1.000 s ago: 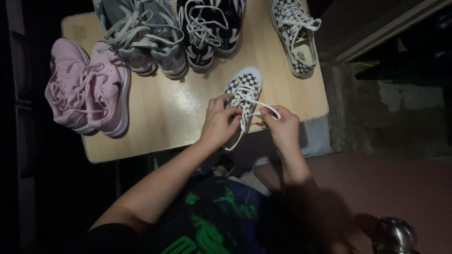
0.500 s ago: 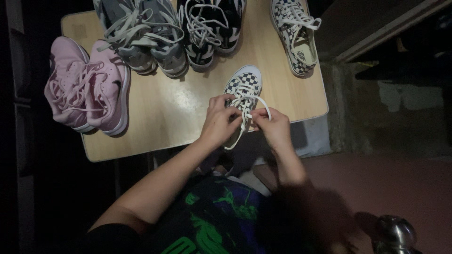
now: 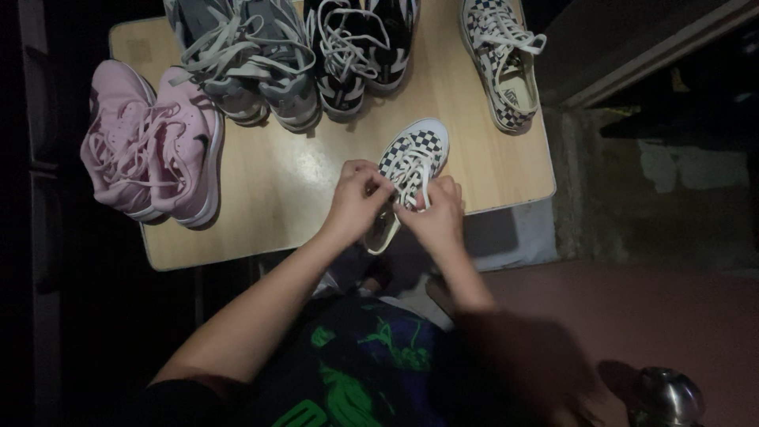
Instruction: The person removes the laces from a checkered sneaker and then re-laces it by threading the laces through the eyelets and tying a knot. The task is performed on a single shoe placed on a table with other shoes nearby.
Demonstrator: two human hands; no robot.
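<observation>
A pale wooden table (image 3: 285,182) with rounded corners fills the upper middle of the view, dark floor around it. At its nine o'clock edge lies a pair of pink lace-up sneakers (image 3: 150,150), side by side and touching. At eleven o'clock stands a pair of grey high-top sneakers with loose beige laces (image 3: 245,59), and just beside them at twelve o'clock a pair of black-and-white sneakers (image 3: 360,47). At one o'clock, near the far right corner, sits a lone black-and-white checkered canvas shoe (image 3: 502,63), well apart from its mate. That mate, a second checkered canvas shoe with a white toe cap (image 3: 415,154), rests at the table's five o'clock edge, toe pointing away from the person. The left hand (image 3: 356,202) is pinched shut on the shoe's white laces (image 3: 411,170) at the left side, and the right hand (image 3: 435,217) is closed on the same laces just beside it, the two hands nearly touching. At the bottom right corner, a rounded metal object (image 3: 668,395) shows dimly.
</observation>
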